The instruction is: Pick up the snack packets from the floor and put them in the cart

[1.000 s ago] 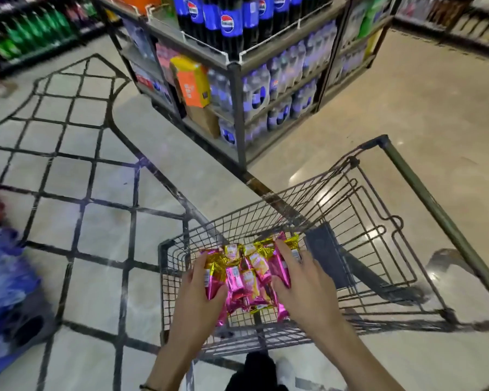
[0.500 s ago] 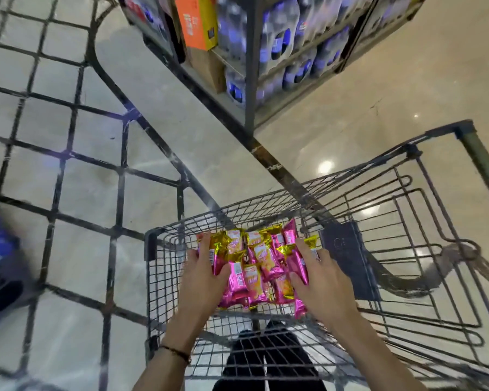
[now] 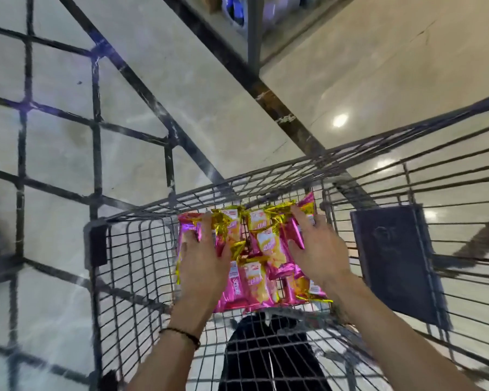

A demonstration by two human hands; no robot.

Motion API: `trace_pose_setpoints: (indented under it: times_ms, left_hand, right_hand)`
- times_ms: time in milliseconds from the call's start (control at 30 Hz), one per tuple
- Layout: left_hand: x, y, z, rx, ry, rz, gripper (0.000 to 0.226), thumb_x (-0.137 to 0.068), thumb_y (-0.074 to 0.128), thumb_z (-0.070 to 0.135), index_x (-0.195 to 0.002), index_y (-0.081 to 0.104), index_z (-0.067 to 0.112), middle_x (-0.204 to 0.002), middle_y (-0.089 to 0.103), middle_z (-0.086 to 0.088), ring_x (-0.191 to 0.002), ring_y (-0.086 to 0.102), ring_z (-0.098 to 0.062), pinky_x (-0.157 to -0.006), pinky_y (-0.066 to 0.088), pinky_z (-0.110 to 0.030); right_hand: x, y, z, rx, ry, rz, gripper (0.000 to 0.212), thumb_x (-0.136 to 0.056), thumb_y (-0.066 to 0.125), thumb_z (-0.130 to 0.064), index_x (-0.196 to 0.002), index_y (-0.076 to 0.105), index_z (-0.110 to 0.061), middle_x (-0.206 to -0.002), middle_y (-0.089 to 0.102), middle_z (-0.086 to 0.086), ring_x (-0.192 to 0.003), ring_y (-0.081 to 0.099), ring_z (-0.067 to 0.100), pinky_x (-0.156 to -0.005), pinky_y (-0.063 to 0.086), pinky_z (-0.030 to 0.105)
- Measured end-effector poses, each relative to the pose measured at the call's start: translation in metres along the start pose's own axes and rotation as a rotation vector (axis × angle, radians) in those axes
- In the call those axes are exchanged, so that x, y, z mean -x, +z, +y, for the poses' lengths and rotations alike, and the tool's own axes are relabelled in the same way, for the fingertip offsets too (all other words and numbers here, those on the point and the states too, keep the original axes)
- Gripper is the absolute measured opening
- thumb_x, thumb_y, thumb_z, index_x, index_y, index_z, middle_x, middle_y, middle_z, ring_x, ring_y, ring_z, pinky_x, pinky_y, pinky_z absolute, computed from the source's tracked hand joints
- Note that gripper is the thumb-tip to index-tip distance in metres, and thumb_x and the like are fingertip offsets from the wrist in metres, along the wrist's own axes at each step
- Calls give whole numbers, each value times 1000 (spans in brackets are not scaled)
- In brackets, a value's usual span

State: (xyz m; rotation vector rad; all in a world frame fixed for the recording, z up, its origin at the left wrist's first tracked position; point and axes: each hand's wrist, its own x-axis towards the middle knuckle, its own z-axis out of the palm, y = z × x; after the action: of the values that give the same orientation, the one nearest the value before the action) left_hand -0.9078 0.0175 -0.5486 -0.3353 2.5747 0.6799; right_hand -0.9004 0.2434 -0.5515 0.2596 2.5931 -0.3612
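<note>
Inside the cart [image 3: 130, 249], you've got the packets [image 3: 254, 249] pressed between both palms, left hand [image 3: 202, 263] and right hand [image 3: 319, 255] flanking them, fingers spread on top. Mesh floor lies straight below, so lower and release.

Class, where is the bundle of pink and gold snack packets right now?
The snack packets sit centre-low in the head view, inside the wire cart, held between the left hand and right hand.

snack packets [image 3: 259, 249] with blurred print, perhaps a brand name, nothing legible
</note>
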Motion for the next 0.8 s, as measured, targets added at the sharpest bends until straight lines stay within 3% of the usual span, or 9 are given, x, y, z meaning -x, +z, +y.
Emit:
trace_pose_setpoints:
  times_ms: [100, 233, 400, 567, 800]
  left_hand:
    - [-7, 20, -5, -73, -40, 34, 75, -95, 59, 38, -155, 15, 36, -143, 38, -26, -132, 39, -45, -102, 44, -59]
    - [-13, 32, -1, -129, -63, 83, 75, -97, 54, 41, -157, 9, 35, -149, 31, -26, -138, 29, -44, -104, 39, -58]
    - [-19, 41, 0, -178, -78, 91, 73, -96, 52, 45, -156, 11, 37, -140, 34, -19, -128, 33, -42, -94, 42, -62]
    - [-16, 37, 1, -181, -115, 90, 74, -96, 53, 46, -157, 11, 37, -146, 31, -17, -131, 32, -40, -96, 43, -62]
    - [5, 20, 0, -200, -98, 87, 69, -94, 53, 48, -153, 22, 31, -149, 34, -16, -127, 40, -39, -95, 46, -58]
  right_hand:
    - [-21, 22, 5, -16, -6, 11, 68, -95, 55, -42, -150, 17, -34, -128, 51, 18, -113, 55, 37, -84, 53, 46]
    - [-39, 44, 10, -78, 14, 13, 71, -94, 54, -39, -153, 14, -37, -133, 48, 21, -118, 53, 41, -92, 51, 50]
    - [-41, 57, 15, -149, 17, 40, 70, -96, 54, -36, -154, 15, -36, -143, 39, 21, -123, 50, 42, -97, 49, 51]
    - [-34, 54, 20, -159, 10, 7, 69, -98, 51, -34, -155, 12, -34, -156, 25, 23, -142, 29, 43, -113, 36, 51]
    - [-17, 41, 19, -118, 17, 17, 69, -98, 48, -37, -156, 12, -31, -157, 27, 21, -141, 33, 40, -109, 42, 51]
